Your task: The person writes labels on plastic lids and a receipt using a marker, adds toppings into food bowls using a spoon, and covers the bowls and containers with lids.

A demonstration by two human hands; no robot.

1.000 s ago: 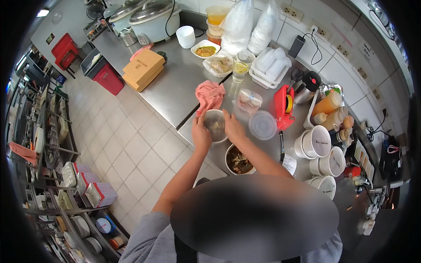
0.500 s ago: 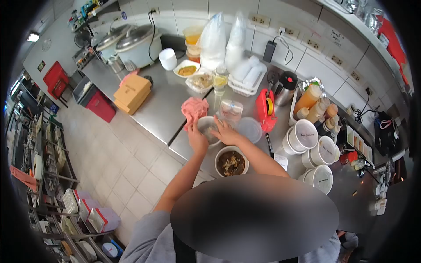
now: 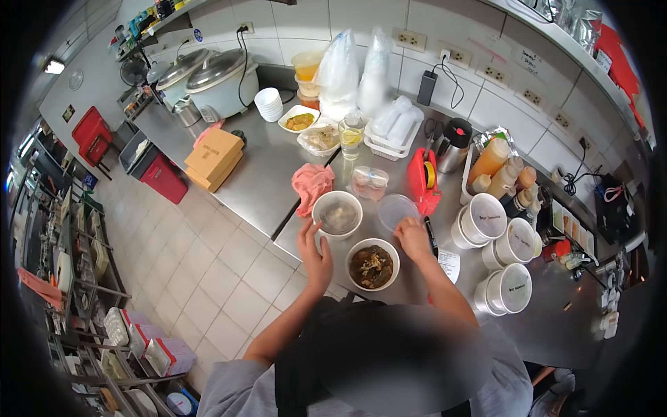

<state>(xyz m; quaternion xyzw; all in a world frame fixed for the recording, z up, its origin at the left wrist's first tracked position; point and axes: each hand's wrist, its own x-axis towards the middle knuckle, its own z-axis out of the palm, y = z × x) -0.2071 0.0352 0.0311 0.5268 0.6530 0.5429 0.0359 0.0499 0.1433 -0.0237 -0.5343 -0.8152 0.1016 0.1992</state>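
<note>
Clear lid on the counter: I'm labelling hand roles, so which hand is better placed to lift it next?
Probably the right hand: it is at the near edge of the clear lid, while the left hand is farther off, by the bowl nearest the pink cloth.

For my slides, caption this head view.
A bowl of dark food between left hand and right hand, clear lid nearby.

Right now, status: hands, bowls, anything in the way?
Left hand open beside the lidded bowl. Right hand at the loose clear lid's edge. Nearer bowl uncovered, food inside. Pink cloth crowding the lidded bowl.
</note>
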